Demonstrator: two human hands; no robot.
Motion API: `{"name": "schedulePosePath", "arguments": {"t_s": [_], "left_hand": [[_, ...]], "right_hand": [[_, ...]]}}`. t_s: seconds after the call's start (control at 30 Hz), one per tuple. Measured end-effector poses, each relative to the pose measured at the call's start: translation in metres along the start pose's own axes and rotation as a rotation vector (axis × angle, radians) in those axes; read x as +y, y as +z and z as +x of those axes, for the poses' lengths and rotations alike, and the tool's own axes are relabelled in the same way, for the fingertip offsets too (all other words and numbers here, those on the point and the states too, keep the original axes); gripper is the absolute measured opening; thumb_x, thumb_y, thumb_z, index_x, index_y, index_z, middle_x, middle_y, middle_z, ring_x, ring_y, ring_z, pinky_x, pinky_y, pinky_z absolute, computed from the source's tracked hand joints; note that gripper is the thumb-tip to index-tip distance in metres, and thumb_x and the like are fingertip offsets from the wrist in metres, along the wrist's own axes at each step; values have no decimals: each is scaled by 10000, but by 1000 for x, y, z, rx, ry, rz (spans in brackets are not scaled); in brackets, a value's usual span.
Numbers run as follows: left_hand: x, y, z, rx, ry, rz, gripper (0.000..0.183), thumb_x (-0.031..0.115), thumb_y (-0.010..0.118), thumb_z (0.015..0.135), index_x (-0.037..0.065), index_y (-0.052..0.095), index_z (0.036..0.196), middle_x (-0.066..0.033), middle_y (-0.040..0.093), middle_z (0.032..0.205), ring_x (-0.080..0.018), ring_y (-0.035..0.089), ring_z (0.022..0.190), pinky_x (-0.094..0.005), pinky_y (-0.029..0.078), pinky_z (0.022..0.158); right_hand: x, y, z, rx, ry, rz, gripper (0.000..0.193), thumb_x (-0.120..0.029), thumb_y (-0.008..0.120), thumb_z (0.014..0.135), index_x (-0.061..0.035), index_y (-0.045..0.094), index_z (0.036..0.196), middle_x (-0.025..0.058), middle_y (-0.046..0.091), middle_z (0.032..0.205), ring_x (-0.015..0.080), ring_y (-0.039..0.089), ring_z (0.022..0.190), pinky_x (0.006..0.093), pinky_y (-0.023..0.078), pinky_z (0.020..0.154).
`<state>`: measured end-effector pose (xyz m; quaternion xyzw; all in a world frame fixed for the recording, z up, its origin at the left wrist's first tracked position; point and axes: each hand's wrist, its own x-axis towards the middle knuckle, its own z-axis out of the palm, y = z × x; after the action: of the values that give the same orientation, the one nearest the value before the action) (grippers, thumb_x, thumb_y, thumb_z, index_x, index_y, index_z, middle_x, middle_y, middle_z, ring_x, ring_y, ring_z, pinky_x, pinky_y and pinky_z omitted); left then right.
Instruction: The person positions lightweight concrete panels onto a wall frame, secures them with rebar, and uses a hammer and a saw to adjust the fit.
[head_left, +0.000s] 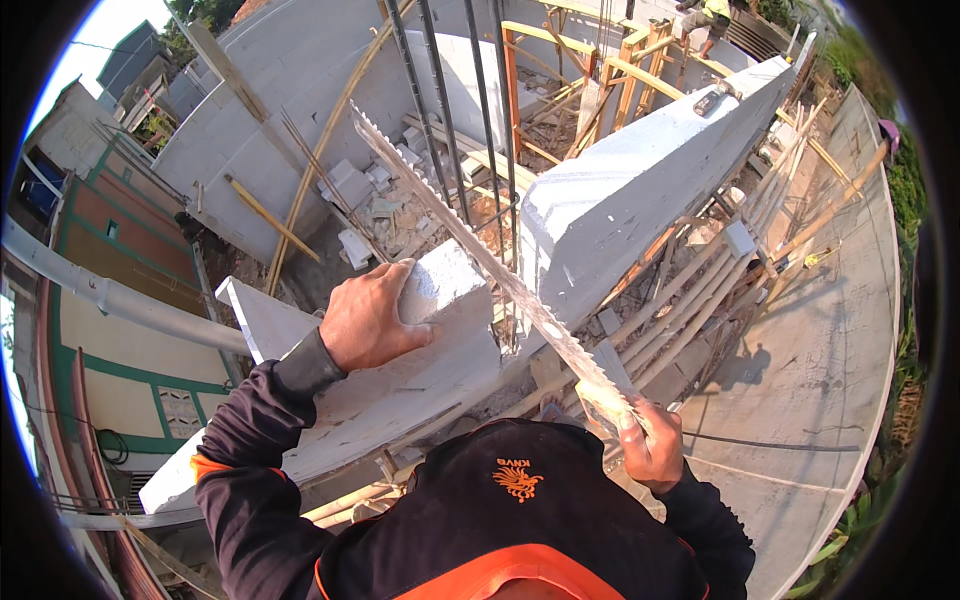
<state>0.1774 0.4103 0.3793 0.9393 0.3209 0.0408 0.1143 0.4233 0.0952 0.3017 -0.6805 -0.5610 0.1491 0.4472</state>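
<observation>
My right hand (652, 445) is closed round the handle of a long hand saw (490, 262). The dusty, coarse-toothed blade runs from that hand up and to the left, past the end of a light grey block wall. My left hand (372, 318) rests on the top of a white block (448, 284) at the end of the near wall, thumb apart from the fingers and pressing on its surface. In this view the blade crosses beside the block's right end; whether it touches the block, I cannot tell.
Upright steel bars (478, 110) rise from the gap between the near wall and the right wall (640, 170). A small tool (712, 98) lies on that wall's top. Bamboo poles (690, 290) run along its right side. Rubble (385, 205) lies beyond; another person (712, 15) is far off.
</observation>
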Motion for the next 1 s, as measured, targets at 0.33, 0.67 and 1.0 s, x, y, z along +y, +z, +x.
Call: {"name": "schedulePosePath", "arguments": {"t_s": [0.33, 0.67, 1.0], "left_hand": [[2, -4, 3, -7, -17, 13, 873, 382, 818, 637, -109, 544, 1306, -269, 666, 1134, -398, 686, 984, -432, 537, 863], [1, -1, 3, -3, 7, -13, 867, 380, 805, 634, -110, 546, 1302, -269, 666, 1127, -401, 683, 985, -432, 535, 869], [0, 0, 4, -24, 15, 5, 857, 396, 799, 659, -103, 539, 1306, -249, 663, 1152, -389, 686, 990, -435, 542, 867]], "right_hand": [[3, 8, 2, 58, -57, -98, 355, -260, 543, 989, 59, 670, 1081, 189, 724, 904, 365, 706, 737, 407, 535, 655], [7, 11, -7, -30, 110, -8, 310, -226, 578, 948, 48, 660, 1068, 238, 681, 860, 425, 677, 775, 448, 532, 680], [5, 4, -10, 87, 26, -13, 357, -228, 561, 934, 89, 653, 1070, 256, 701, 926, 432, 690, 820, 439, 540, 733]]}}
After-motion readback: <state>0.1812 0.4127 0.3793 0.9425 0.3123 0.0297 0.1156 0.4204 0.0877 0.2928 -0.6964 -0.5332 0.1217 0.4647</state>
